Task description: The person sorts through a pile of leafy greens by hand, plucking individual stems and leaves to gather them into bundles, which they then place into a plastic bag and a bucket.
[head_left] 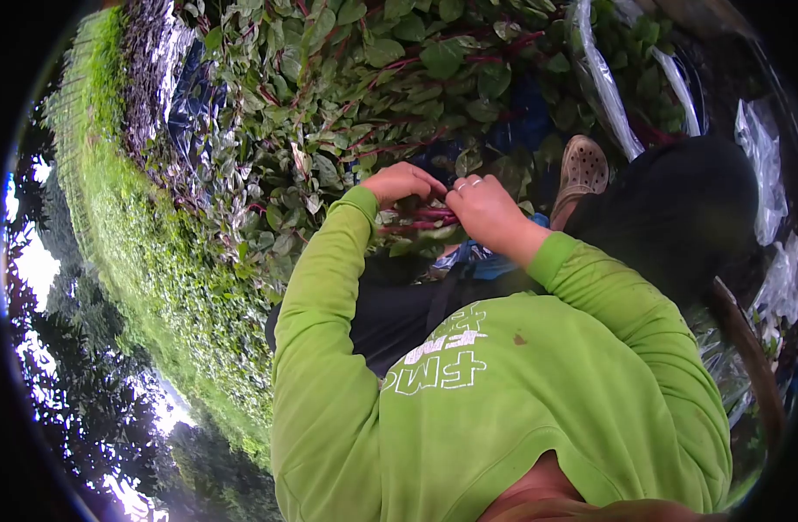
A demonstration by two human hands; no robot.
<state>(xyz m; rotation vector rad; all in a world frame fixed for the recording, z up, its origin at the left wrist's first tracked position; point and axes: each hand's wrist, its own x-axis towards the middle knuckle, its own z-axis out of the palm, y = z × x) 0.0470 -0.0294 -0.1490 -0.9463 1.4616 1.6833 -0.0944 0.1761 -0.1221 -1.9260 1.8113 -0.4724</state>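
Observation:
My left hand [405,184] and my right hand [486,209] meet at the fingertips over a bunch of red-stemmed leafy greens. The cut purple-red stems [435,217] of the bunch point toward my right hand, which closes around their ends. A ring shows on a finger of that hand. My left hand is curled, its fingers pinched against the right ones; whatever lies between them is hidden. Loose leaves [286,204] of the same plant lie just left of the bunch. The bunch sits close to my lap, above my dark trousers [399,313].
A large heap of red-stemmed greens [382,87] spreads ahead over a blue sheet [525,117]. My brown clog [583,167] stands right of the hands. Clear plastic [762,165] hangs at the right, near a curved brown bar [747,357]. Green growth [173,261] runs along the left.

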